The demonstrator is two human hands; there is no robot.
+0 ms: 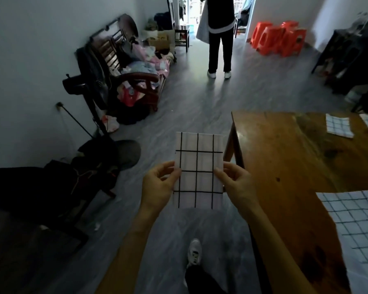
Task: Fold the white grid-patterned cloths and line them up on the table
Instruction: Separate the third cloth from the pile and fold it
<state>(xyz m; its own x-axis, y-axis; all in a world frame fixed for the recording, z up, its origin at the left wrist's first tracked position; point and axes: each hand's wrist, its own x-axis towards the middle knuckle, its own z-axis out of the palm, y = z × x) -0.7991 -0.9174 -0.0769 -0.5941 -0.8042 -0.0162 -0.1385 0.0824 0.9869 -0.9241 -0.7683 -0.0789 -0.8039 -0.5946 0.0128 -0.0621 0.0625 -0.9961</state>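
Table (285, 158): 3 cloths; 1 held (198, 170).

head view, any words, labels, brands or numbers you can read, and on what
None can be read.
Held cloth, pinched by left hand and right hand: black grid lines only, no text.
Folded cloths on the table: grid only.
Shoe: markings too blurred to read.

Bare forearms, dark trousers (202, 282), white sneaker (194, 253)
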